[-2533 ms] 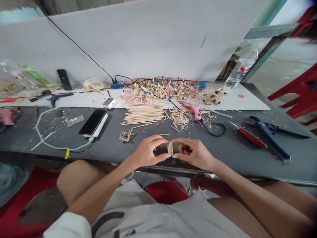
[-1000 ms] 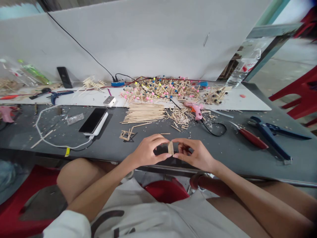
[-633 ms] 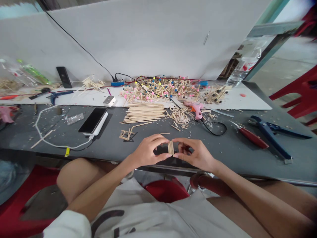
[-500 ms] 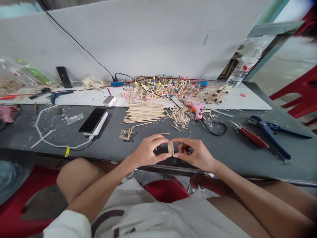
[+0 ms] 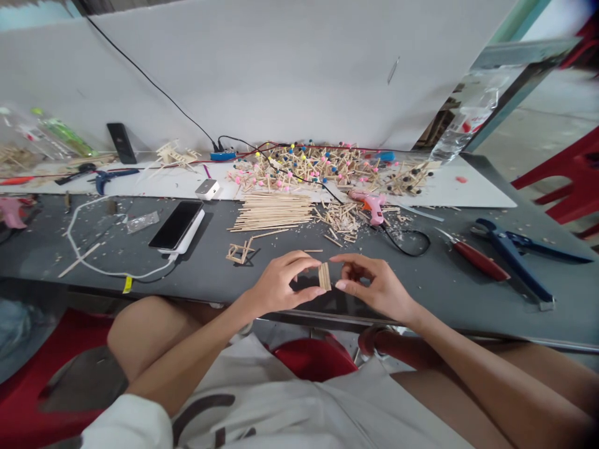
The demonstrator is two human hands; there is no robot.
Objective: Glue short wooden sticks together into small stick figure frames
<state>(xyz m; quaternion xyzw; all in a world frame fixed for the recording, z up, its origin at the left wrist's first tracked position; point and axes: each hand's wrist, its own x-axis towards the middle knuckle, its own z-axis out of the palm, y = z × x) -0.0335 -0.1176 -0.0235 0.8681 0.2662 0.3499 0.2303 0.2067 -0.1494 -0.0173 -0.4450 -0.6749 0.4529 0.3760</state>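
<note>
My left hand (image 5: 287,282) pinches a small flat piece made of short wooden sticks (image 5: 324,277) between thumb and forefinger, above the table's front edge. Just to the right of that piece, my right hand (image 5: 369,282) has its thumb and forefinger apart, with a small gap to the wood. Its other fingers are curled. Beyond my left hand a small open frame of sticks (image 5: 239,252) rests on the dark table. A single short stick (image 5: 313,251) lies just past my fingertips.
Behind are long wooden sticks (image 5: 274,212), cut stick pieces (image 5: 344,221) and a pink glue gun (image 5: 374,207). A phone on a white power bank (image 5: 176,226) lies left. At right lie a red-handled knife (image 5: 482,260) and blue cutters (image 5: 515,259). Colour-tipped sticks (image 5: 309,167) cover the white board.
My right hand has let go of the small wooden piece and moved slightly right. The piece stays in my left hand, tilted a little more.
</note>
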